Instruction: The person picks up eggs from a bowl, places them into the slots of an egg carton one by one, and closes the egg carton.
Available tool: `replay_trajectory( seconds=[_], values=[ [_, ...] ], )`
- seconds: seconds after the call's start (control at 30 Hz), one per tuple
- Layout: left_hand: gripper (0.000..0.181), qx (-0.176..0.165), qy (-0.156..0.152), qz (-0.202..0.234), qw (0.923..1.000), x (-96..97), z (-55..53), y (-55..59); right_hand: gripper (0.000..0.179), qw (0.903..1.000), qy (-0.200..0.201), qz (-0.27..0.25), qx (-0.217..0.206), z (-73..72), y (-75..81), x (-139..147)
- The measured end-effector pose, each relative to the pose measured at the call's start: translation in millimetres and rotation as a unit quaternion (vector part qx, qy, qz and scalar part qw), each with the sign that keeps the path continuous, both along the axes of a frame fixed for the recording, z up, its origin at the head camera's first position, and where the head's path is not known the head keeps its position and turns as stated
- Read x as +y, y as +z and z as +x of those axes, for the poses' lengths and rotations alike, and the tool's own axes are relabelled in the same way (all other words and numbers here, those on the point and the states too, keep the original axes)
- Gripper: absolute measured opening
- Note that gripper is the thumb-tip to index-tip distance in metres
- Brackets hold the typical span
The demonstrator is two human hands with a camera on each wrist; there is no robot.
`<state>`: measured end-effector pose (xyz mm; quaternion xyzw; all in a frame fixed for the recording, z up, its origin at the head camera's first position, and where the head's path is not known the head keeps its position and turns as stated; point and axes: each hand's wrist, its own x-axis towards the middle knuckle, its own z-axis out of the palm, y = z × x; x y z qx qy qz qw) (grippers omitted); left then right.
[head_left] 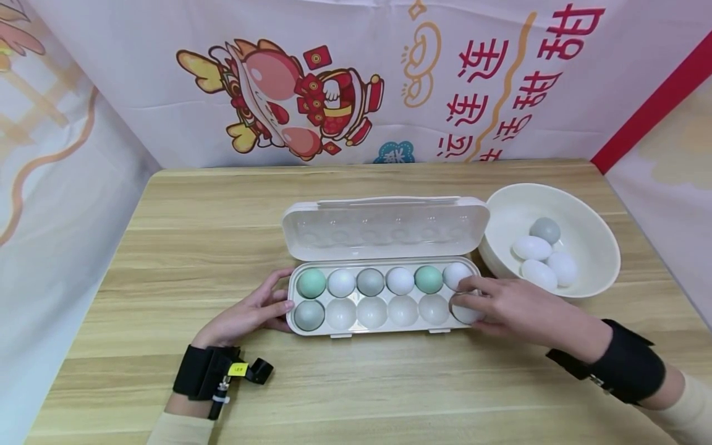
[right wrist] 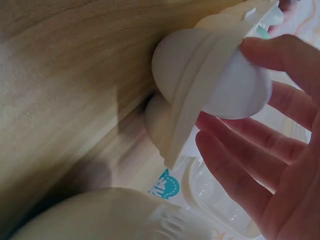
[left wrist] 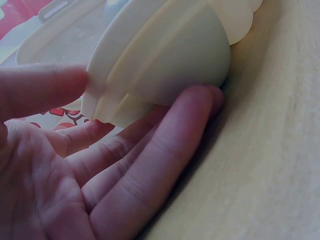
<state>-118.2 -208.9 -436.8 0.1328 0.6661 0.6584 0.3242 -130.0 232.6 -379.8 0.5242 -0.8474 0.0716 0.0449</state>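
A cream egg carton (head_left: 384, 327) lies lengthwise with its clear lid (head_left: 384, 232) raised behind it. My left hand (head_left: 250, 312) grips the left end, thumb at the rim and fingers curled against the side below. At the right end, my right hand (head_left: 512, 303) holds a white egg (right wrist: 237, 90) seated in the front corner cup, thumb on one side and fingers round the other. Behind it sits another white egg (head_left: 456, 275). The back row also holds green eggs (head_left: 428, 279), a grey egg (head_left: 370, 282) and more white ones. A grey egg (head_left: 309, 315) fills the front left cup.
A cream bowl (head_left: 603, 266) stands right of the carton, close to its lid. Inside are a grey egg (head_left: 545, 230) and several white eggs (head_left: 532, 248). A printed cloth (head_left: 345, 25) hangs behind the wooden table (head_left: 356, 395).
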Motion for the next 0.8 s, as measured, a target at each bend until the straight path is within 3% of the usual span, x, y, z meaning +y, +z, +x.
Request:
replay_trajectory(
  seconds=[0.37,0.8],
  values=[
    [0.055,0.009,-0.006,-0.002,0.9999,-0.8,-0.9,-0.2,0.046,0.9996,-0.018,-0.013,-0.018,-0.1,-3.8,2.4],
    [0.056,0.003,-0.004,-0.007,1.0000,0.0,-0.4,1.0,0.050,0.9991,-0.030,-0.017,0.024,3.8,6.7,6.2]
  ],
)
